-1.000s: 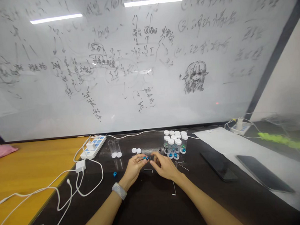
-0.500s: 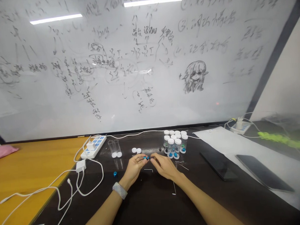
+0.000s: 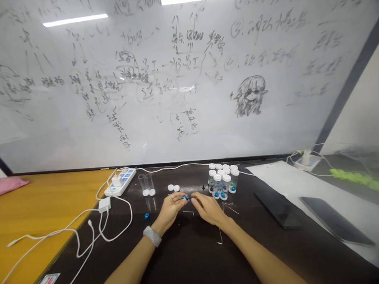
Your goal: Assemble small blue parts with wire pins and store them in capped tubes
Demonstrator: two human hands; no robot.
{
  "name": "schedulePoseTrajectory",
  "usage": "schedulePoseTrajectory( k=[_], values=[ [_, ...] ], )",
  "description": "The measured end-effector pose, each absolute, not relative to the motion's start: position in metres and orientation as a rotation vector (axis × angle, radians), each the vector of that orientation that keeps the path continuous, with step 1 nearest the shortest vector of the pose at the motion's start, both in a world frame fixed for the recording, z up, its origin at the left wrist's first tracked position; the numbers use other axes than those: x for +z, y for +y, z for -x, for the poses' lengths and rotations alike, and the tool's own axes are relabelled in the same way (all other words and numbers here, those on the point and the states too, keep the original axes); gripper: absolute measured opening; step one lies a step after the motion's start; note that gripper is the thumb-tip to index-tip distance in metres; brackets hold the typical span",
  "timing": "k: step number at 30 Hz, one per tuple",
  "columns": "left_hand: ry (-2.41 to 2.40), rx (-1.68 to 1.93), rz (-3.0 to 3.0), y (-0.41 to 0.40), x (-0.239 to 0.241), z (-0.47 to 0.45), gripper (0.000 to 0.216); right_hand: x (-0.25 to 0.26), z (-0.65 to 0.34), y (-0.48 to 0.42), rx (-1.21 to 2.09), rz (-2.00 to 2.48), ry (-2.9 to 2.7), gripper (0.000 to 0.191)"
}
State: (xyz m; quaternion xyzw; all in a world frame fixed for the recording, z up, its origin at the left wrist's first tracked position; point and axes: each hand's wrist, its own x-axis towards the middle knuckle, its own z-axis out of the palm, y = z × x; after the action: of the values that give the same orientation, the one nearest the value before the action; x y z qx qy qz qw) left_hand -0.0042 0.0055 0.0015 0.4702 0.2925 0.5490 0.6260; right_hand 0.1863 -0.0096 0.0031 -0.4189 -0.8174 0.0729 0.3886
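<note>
My left hand pinches a small blue bead piece over the dark table. My right hand meets it from the right, fingers pinched at the same spot; what they grip is too small to name. A loose blue bead lies left of my left hand. Thin metal pins lie near my right wrist. Behind my hands stand several capped clear vials with coloured beads, two upturned empty vials and two white caps.
A white power strip with a charger and trailing white cables lies on the left. Two dark phones rest at the right by a white sheet. A written-on whiteboard rises behind the table.
My hands stay pinched together at the same spot. The view has shifted slightly, so everything sits a little further right and up.
</note>
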Motion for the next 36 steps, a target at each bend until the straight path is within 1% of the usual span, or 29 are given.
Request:
schedulePoseTrajectory(
  k=[3,5,7,13,18,20,26,28,34,36],
  values=[
    [0.678,1.252,-1.08,0.0049,0.0025,0.0037,0.031,0.003,-0.1865,-0.0093,0.213,1.066,-2.075,0.022],
    [0.663,1.251,-1.079,0.0044,0.0033,0.0034,0.03,0.0032,-0.1866,-0.0094,0.193,1.057,-2.077,0.019],
    [0.655,1.253,-1.077,0.0038,0.0037,0.0033,0.031,0.0035,-0.1867,-0.0098,0.196,1.058,-2.076,0.022],
    [0.659,1.239,-1.068,0.0045,0.0026,0.0041,0.031,0.0032,-0.1864,-0.0104,0.196,1.061,-2.09,0.018],
    [0.662,1.239,-1.083,0.0065,0.0009,0.0042,0.03,0.0021,-0.1862,-0.0096,0.222,1.067,-2.077,0.021],
    [0.656,1.238,-1.082,0.0066,0.0006,0.0039,0.031,0.002,-0.1862,-0.0095,0.196,1.061,-2.08,0.018],
    [0.653,1.241,-1.088,0.0073,-0.0006,0.0034,0.029,0.0008,-0.1872,-0.0093,0.245,1.056,-2.088,0.02],
    [0.647,1.24,-1.089,0.008,-0.0018,0.004,0.028,-0.0004,-0.1881,-0.0093,0.226,1.048,-2.094,0.017],
    [0.621,1.221,-1.107,0.0092,-0.0049,0.0061,0.03,-0.0032,-0.1894,-0.0086,0.311,1.012,-2.092,0.021],
    [0.624,1.216,-1.118,0.0095,-0.0055,0.0058,0.03,-0.0024,-0.1892,-0.0082,0.264,1.021,-2.089,0.019]
  ],
)
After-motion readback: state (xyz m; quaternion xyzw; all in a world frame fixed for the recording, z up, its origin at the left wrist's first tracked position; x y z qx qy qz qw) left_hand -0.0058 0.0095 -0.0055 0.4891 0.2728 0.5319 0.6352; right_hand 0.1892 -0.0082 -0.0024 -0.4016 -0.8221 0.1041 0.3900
